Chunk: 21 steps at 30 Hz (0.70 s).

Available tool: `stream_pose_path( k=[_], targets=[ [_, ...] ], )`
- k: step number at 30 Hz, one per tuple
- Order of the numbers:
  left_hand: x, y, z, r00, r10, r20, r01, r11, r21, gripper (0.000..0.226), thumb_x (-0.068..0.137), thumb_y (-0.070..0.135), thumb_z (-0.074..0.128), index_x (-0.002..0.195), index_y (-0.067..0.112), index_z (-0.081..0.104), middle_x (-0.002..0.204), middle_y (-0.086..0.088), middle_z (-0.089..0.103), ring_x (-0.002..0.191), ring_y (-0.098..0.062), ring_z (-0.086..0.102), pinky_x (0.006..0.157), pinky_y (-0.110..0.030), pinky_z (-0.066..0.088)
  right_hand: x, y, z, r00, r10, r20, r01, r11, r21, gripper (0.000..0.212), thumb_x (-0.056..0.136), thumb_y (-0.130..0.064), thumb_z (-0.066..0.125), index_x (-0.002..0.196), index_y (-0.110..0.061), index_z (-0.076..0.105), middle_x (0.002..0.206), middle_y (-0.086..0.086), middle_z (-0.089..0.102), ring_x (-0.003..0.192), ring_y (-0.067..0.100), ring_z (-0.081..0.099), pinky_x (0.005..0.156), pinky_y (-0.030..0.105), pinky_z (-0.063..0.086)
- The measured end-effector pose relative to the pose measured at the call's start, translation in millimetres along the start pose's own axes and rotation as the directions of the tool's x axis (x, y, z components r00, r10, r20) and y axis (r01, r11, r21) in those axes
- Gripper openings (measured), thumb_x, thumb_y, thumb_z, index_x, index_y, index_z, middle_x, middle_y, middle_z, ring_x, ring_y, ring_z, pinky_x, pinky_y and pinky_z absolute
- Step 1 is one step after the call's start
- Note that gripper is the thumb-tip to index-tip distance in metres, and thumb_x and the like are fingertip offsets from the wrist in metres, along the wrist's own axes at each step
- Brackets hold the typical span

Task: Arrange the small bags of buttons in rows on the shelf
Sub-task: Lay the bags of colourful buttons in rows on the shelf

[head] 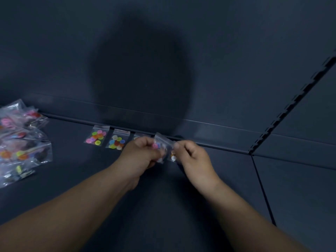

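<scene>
Step in hand: adding the 4th bag to the back row.

Held just above the shelf (76,170), tilted, pinched at 1 edge by the left hand (141,155) and at the other by the right hand (192,155): small bag of buttons (161,145).

Laid along the rear lip (218,148): 1st bag (96,137), 2nd bag (117,141), and 3rd bag (138,138), half hidden behind the left knuckles.

To do it well: lower flat, top edge to the lip, gap matching the neighbours, no overlap with the 3rd bag.

Pose: both hands curled and clamped on the bag, forearms converging. Possibly another bag under the right hand; cannot tell.

Far left: unsorted pile (21,142).
</scene>
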<state>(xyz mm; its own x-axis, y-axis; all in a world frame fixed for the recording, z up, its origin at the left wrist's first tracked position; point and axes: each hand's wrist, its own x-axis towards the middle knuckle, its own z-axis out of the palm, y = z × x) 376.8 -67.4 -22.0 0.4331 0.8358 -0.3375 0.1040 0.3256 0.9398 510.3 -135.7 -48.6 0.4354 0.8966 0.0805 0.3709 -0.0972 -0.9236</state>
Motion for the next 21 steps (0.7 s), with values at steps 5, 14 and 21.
stream_pose_path(
  k=[5,14,21],
  targets=[
    [-3.7,-0.8,16.5,0.998,0.019,0.055,-0.02,0.999,0.03,0.013,0.082,0.004,0.068,0.083,0.013,0.059,0.073,-0.003,0.062,0.063,-0.009,0.056,0.058,-0.021,0.047,-2.0,-18.1,-5.9,0.967,0.208,0.144,-0.25,0.875,0.414,0.022,0.091,-0.009,0.056,0.071,-0.018,0.054,0.067,0.001,0.057,0.062,0.009,0.051,0.058,0.016,0.043],
    [-11.5,-2.8,30.0,0.99,-0.042,0.137,0.023,0.99,0.142,0.014,0.08,0.001,0.07,0.079,0.01,0.059,0.071,-0.008,0.065,0.057,-0.012,0.062,0.055,-0.024,0.051,-8.0,-10.1,-31.5,0.944,0.325,0.061,-0.32,0.85,0.419,0.025,0.094,-0.011,0.053,0.07,-0.017,0.051,0.061,0.002,0.057,0.053,0.009,0.049,0.048,0.017,0.044],
    [-3.8,-18.1,36.0,0.976,0.174,0.132,-0.218,0.814,0.539,0.015,0.085,0.008,0.061,0.081,0.022,0.059,0.078,0.002,0.064,0.071,-0.013,0.06,0.066,-0.025,0.047,-1.7,9.6,-65.5,0.957,0.264,-0.123,-0.262,0.965,0.029,0.007,0.089,-0.009,0.061,0.091,-0.016,0.058,0.076,0.0,0.065,0.064,0.013,0.062,0.063,0.027,0.053]
  ],
)
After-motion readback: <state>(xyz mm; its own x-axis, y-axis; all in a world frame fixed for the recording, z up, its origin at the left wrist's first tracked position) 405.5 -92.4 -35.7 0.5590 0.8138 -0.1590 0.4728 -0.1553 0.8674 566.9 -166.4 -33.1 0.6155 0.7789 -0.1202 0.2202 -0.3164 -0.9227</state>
